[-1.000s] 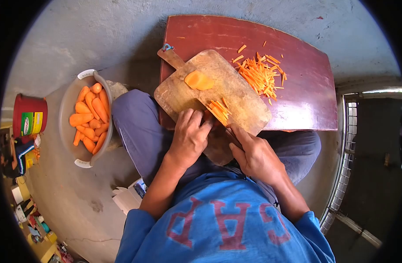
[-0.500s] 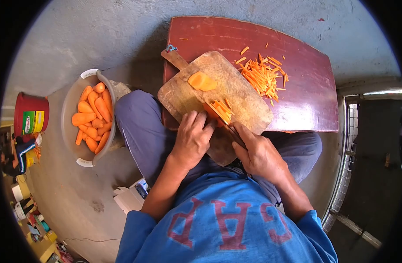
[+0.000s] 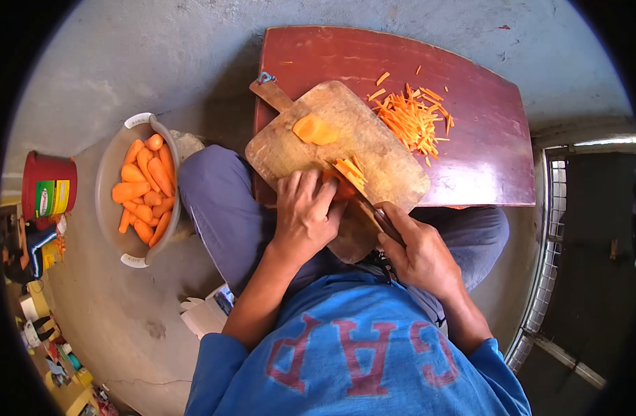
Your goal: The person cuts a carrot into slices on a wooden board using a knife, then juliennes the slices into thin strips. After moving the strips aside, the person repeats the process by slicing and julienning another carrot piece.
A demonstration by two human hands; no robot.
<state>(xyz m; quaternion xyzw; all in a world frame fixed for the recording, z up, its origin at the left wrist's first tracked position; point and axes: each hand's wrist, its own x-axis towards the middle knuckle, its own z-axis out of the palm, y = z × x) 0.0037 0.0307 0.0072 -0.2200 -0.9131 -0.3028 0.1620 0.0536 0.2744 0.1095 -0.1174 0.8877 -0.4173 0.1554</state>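
My right hand [image 3: 425, 255] grips the handle of a knife [image 3: 386, 225], its blade slanting up and left across the wooden cutting board [image 3: 394, 170]. At the board's near edge, the fingers of my left hand [image 3: 304, 215] are bent down on a piece of carrot [image 3: 343, 188], mostly hidden by hand and blade. Freshly cut carrot sticks [image 3: 350, 170] lie against the far side of the blade. A cut chunk of carrot [image 3: 315, 130] rests farther up the board, near its handle. To the right of the board is a heap of carrot sticks [image 3: 411, 121].
The board lies on a dark red table [image 3: 481, 163], overhanging its near edge toward my lap. On my left stands a grey basin [image 3: 108, 208] of peeled carrots [image 3: 151, 173]. Farther left are a red bucket [image 3: 49, 170] and a person's sleeve [image 3: 40, 243]. An opened carton [image 3: 205, 315] sits on the floor.
My right hand has drawn slightly down and right with the knife. My left hand has shifted a little, its fingers now higher on the board. The chunk and the heap stay put.
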